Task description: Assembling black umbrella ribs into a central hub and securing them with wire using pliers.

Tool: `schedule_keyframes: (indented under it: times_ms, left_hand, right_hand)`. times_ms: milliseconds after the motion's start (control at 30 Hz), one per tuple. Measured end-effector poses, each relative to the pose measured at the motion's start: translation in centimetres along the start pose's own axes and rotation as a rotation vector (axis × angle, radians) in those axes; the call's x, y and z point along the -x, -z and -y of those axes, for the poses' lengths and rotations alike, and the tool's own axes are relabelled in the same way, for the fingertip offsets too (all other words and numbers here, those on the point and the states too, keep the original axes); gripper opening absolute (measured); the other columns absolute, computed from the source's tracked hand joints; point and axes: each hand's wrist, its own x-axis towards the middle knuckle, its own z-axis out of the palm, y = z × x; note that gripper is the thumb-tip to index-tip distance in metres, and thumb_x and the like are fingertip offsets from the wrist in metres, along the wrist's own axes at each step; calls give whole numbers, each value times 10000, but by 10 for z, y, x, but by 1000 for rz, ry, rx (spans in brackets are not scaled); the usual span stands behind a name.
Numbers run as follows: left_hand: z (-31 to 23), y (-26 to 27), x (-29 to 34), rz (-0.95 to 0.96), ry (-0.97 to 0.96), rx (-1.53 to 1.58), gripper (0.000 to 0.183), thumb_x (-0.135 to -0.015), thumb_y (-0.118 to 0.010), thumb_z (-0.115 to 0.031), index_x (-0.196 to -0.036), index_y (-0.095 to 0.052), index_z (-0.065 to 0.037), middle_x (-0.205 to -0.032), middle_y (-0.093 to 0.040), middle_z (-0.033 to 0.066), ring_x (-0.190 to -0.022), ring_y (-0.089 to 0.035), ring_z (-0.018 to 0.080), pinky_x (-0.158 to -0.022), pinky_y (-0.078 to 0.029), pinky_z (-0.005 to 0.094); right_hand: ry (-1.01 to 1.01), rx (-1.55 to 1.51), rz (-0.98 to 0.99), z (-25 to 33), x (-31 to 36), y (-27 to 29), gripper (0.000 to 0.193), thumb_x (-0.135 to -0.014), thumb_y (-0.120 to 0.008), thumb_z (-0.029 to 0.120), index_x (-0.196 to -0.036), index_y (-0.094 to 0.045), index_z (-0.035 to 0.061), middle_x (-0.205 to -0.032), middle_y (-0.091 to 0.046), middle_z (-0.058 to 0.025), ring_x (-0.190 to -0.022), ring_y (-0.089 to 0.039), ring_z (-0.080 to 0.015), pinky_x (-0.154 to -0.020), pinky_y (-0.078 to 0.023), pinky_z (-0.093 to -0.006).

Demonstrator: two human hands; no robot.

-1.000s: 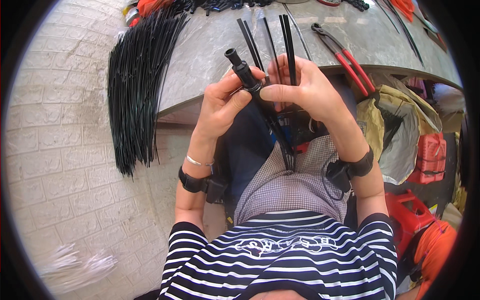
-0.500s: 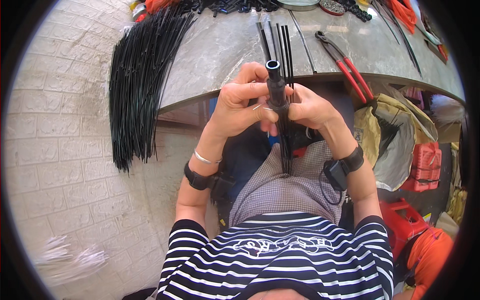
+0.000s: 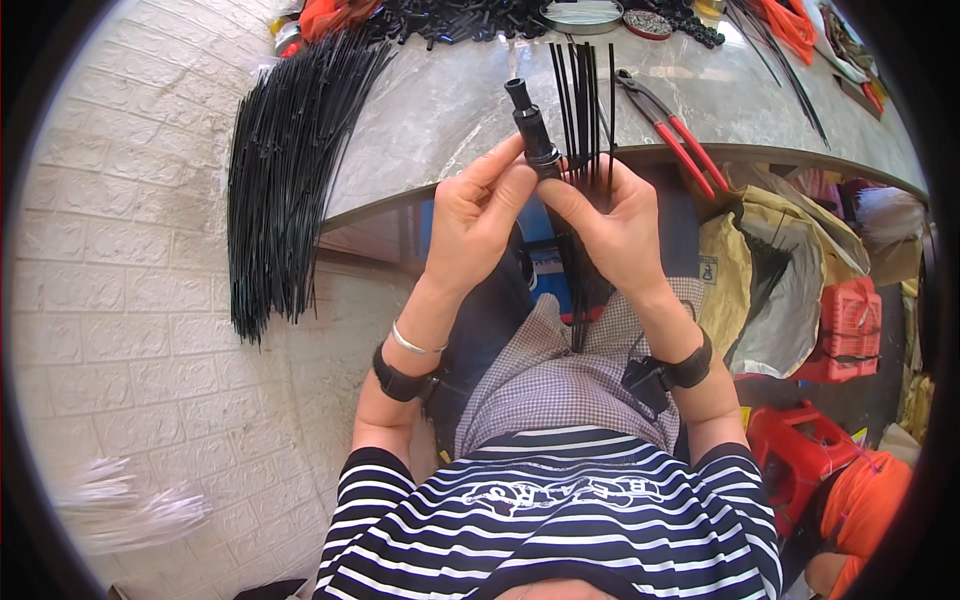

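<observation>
A black stepped tube (image 3: 532, 130), with a narrow flared end, tilts up and away to the left. My left hand (image 3: 478, 225) pinches its lower part between thumb and fingers. My right hand (image 3: 615, 230) is closed around several thin black rods (image 3: 580, 95), and its thumb presses near the tube's base. The rods stand just right of the tube, fanned slightly, and their lower lengths run down toward the checked cloth on my lap (image 3: 575, 385). How tube and rods join is hidden behind my fingers.
Red-handled cutters (image 3: 690, 155) lie at the grey table's (image 3: 440, 120) front edge, right of the rods. A large bundle of black rods (image 3: 295, 190) hangs over its left side. Black short pieces (image 3: 450, 22) and round tins (image 3: 582, 14) sit behind; an open sack (image 3: 785, 270) stands right.
The tube has tipped to the left, its open end no longer facing up at me. More rods show on its right, beside my right hand. A thin pale strand by my left thumb is out of sight.
</observation>
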Motion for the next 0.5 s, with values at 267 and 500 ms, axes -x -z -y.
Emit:
schedule_keyframes:
  times_ms: [267,500]
  left_hand:
    - [5,14,-6,64,69,-4,347,-920,-593,-27,-1247,-553,81,-1032,-678,87,-935,-613,92,-805,-494,218]
    - [11,10,-8,67,-6,-11,346,-922,-579,-6,-1253,-544,85,-1062,-670,90,-932,-614,94,-809,-492,215]
  right_hand:
    - [135,329,-36,3,-2,1,288,-749,-807,210,-872,-644,8,-705,-616,-3,-649,-527,-41,-566,-423,-217]
    - [-7,25,17,6,-4,3,252,-749,-783,171,-886,-644,12,-750,-631,-1,-663,-529,-48,-578,-432,-226]
